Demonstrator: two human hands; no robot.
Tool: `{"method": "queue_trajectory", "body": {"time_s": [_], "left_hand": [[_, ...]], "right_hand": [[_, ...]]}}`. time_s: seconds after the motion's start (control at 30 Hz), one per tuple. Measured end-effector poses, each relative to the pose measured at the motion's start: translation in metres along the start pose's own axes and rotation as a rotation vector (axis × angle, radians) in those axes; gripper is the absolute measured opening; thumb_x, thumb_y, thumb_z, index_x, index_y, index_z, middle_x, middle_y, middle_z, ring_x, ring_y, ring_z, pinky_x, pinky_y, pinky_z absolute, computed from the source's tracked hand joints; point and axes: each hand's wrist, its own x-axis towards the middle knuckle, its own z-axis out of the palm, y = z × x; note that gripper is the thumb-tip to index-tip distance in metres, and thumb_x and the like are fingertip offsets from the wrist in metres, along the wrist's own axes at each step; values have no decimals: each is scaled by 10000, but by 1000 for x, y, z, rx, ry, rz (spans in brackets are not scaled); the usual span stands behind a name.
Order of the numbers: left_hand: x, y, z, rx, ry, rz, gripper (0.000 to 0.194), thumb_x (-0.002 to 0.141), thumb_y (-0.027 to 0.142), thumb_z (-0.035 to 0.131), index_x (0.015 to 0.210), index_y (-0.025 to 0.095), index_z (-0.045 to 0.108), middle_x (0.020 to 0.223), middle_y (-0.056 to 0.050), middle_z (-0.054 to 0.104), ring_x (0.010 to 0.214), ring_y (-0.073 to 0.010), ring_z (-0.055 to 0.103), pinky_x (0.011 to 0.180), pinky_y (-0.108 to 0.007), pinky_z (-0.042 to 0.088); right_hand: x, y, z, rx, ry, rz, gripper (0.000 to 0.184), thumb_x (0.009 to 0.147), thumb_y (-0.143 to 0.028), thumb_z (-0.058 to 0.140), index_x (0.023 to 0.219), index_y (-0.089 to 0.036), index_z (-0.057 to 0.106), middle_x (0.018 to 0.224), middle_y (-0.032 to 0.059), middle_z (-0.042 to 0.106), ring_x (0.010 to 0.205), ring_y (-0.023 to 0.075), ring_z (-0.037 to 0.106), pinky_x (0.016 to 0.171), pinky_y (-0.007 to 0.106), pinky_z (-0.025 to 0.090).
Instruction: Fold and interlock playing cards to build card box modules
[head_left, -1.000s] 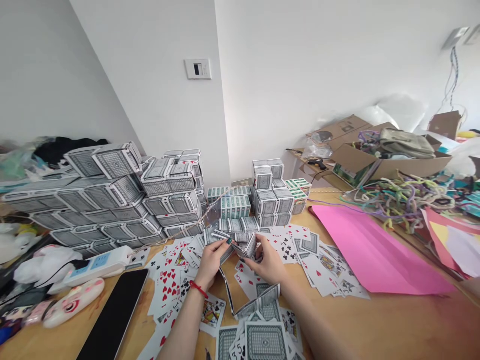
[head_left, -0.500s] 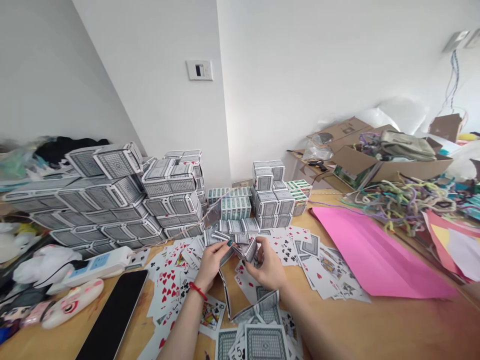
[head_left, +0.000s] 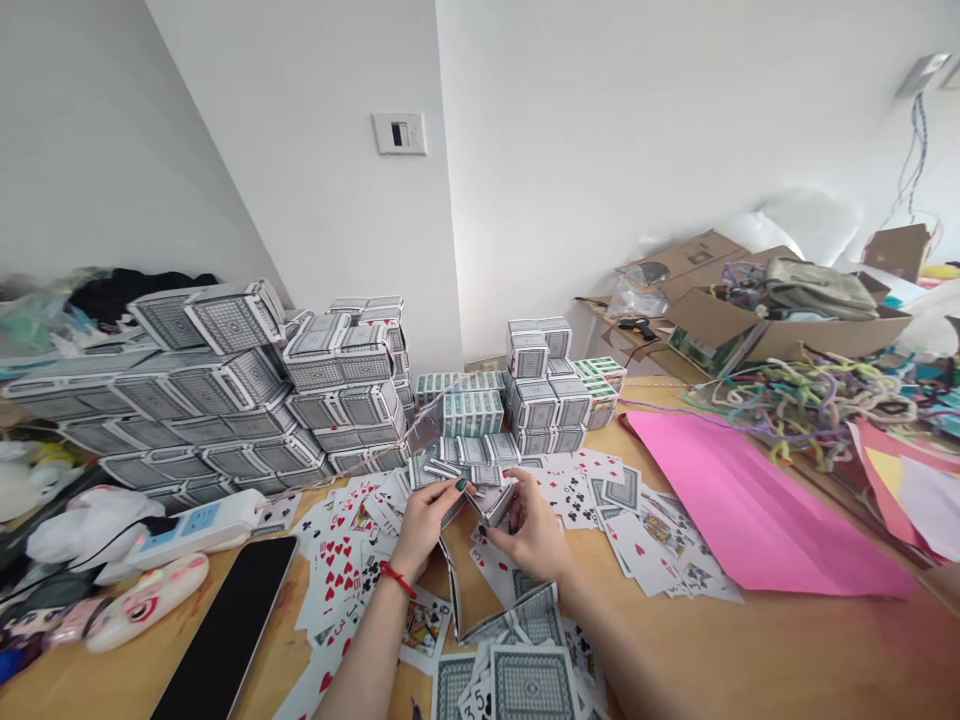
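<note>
My left hand (head_left: 426,520) and my right hand (head_left: 534,530) meet over the middle of the wooden table (head_left: 750,650). Together they pinch a small folded piece made of grey-backed playing cards (head_left: 491,497). The left thumb and fingers close on its left side, the right fingers close on its right side. A red string circles my left wrist. Loose playing cards (head_left: 337,570) lie face up and face down all around the hands. A folded chain of cards (head_left: 517,610) lies just below my right hand.
Stacks of card-built cubes (head_left: 225,400) rise at the back left, smaller stacks (head_left: 547,400) behind the hands. A black tablet (head_left: 225,630) and a white device (head_left: 199,525) lie at left. Pink paper (head_left: 735,500), pipe cleaners (head_left: 810,400) and a cardboard box (head_left: 780,320) fill the right.
Both hands stay on the folded card piece, with only small finger shifts. The view tilted slightly.
</note>
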Motion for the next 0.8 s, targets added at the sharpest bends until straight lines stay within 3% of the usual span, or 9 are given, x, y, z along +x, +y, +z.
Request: {"method": "queue_trajectory", "body": {"time_s": [0.13,0.37,0.8], "left_hand": [[1,1,0,15,17,17,265,690,375,643,822,167,739,874,-74,723,804,-227,641,746,-293,467],[1,4,-1,42,34,43,245,696,359,637,814,172,744,876,-74,722,847,-234,630,798,-307,451],[2,-1,1,80,19,37,247,671,353,650,812,172,743,897,-77,721,864,-241,628,780,-302,464]], "right_hand": [[1,4,1,-102,-15,18,401,620,-323,680,913,-224,425,577,-88,389,511,110,423,481,216,335],[2,11,2,-218,-22,52,405,619,-473,685,751,-234,386,512,-86,435,479,119,454,461,208,300],[-3,-6,-1,-291,-53,-3,254,650,-358,603,738,-224,406,493,-71,460,458,113,441,460,207,272]]}}
